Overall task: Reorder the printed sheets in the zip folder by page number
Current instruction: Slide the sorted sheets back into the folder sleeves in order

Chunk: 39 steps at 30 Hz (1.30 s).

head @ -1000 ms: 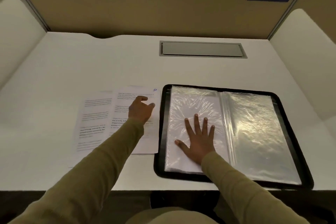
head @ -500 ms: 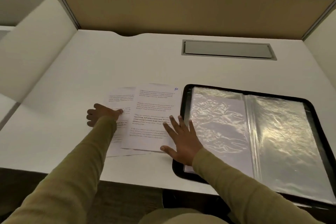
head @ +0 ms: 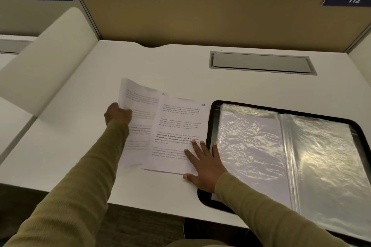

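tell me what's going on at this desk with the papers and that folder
A person is sorting loose pages at a white desk. The left hand grips the left edge of a white printed sheet and holds it curled up off the desk. The right hand lies flat, fingers spread, on the lower right corner of a second printed sheet marked 10 in blue ink. A black zip folder lies open just to the right, its clear plastic sleeves showing.
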Available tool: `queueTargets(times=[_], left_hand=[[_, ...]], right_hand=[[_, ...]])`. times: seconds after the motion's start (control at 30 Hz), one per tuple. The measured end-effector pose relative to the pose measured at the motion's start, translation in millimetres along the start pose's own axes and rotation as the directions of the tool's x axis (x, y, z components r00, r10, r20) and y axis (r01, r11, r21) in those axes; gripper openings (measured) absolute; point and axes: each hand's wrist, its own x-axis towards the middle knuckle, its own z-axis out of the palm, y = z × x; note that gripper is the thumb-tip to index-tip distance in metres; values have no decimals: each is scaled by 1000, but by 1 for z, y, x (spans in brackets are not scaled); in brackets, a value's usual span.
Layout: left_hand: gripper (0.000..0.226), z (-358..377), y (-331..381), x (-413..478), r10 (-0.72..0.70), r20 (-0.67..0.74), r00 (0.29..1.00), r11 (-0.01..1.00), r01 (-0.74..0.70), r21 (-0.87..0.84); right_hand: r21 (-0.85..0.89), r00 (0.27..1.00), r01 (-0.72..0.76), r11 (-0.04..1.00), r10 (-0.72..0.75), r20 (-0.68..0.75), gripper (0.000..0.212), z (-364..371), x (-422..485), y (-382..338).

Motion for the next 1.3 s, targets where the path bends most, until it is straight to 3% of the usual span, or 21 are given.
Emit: queueTargets(times=[0.27, 0.4, 0.5, 0.6, 0.7, 0.8, 0.87, 1.0, 1.1, 1.17, 1.3], left_hand=[[18, -41, 60, -5, 247, -181, 952, 957, -269, -110], [17, -48, 92, -31, 349, -241, 906, 907, -391, -157], [19, -50, 115, -52, 432, -272, 860, 857, -486, -172], [18, -46, 138, -74, 535, -274, 800, 784, -590, -193], [17, -30, 161, -101, 589, -167, 790, 726, -609, -320], [20, -4, 182, -135, 641, 20, 767, 683, -558, -471], [25, 16, 196, -155, 638, 170, 751, 679, -445, -583], [35, 65, 216, -193, 601, 419, 681, 682, -163, -713], [37, 106, 228, -220, 568, 549, 613, 706, -21, -708], [36, 134, 234, -237, 533, 613, 583, 740, 30, -672], [33, 197, 242, -263, 482, 684, 548, 786, 74, -613]], right_hand=[[20, 1000, 3, 1000, -3, -8, 111, -2, 4, 3], [117, 998, 17, 993, -8, -69, 123, -21, 0, 6], [247, 987, 12, 969, 29, -161, 104, -48, -3, 14], [444, 948, 52, 895, 96, -304, 88, -76, -9, 31], [716, 897, 85, 693, 259, -358, 89, -103, -19, 57], [883, 834, 145, 446, 425, -351, 101, -120, -34, 92], [931, 789, 184, 316, 517, -332, 100, -127, -46, 120], [935, 715, 323, 148, 609, -343, 73, -138, -84, 180], [920, 706, 392, -4, 642, -298, 46, -137, -115, 223], [918, 680, 397, -6, 673, -290, 27, -133, -135, 249], [944, 611, 274, 185, 725, -319, 18, -128, -168, 299]])
